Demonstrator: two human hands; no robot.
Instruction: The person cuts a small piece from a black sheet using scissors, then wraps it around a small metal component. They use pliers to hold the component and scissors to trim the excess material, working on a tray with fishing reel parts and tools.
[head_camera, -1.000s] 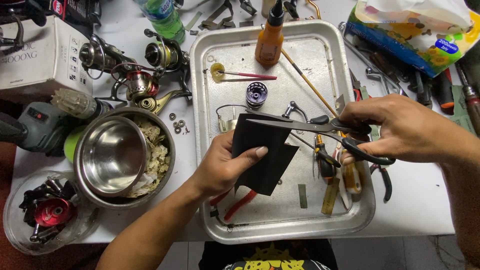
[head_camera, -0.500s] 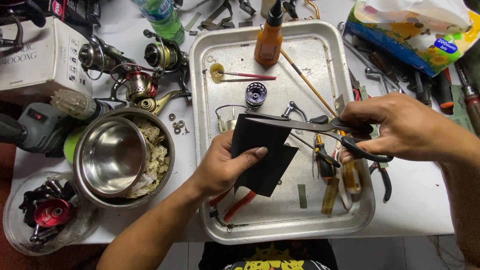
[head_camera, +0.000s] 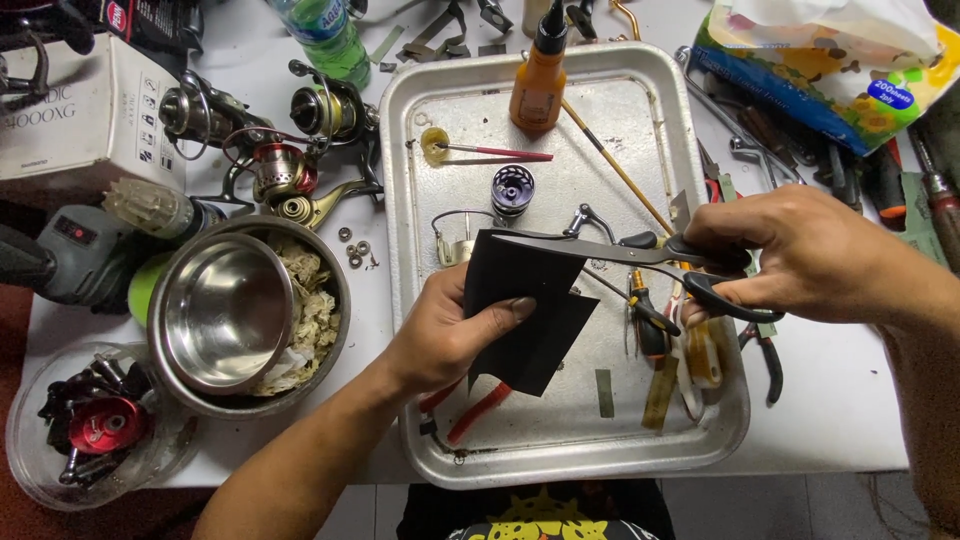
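L hand (head_camera: 440, 335) pinching black sheet (head_camera: 525, 305), R hand (head_camera: 805, 255) w/ scissors (head_camera: 640, 265) closed on edge

Centre frame, over metal tray (head_camera: 420, 150): left hand (head_camera: 440, 335) pinching black sheet (head_camera: 525, 310); right hand (head_camera: 800, 255) closing scissors (head_camera: 640, 262) along its top edge.

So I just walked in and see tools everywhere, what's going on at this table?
A person is cutting a black sheet with scissors over a metal tray. The left hand pinches the sheet, and the right hand works the scissors, whose blades lie along the sheet's top edge. An orange bottle and a small brush sit in the tray. Fishing reels and steel bowls lie to the left.
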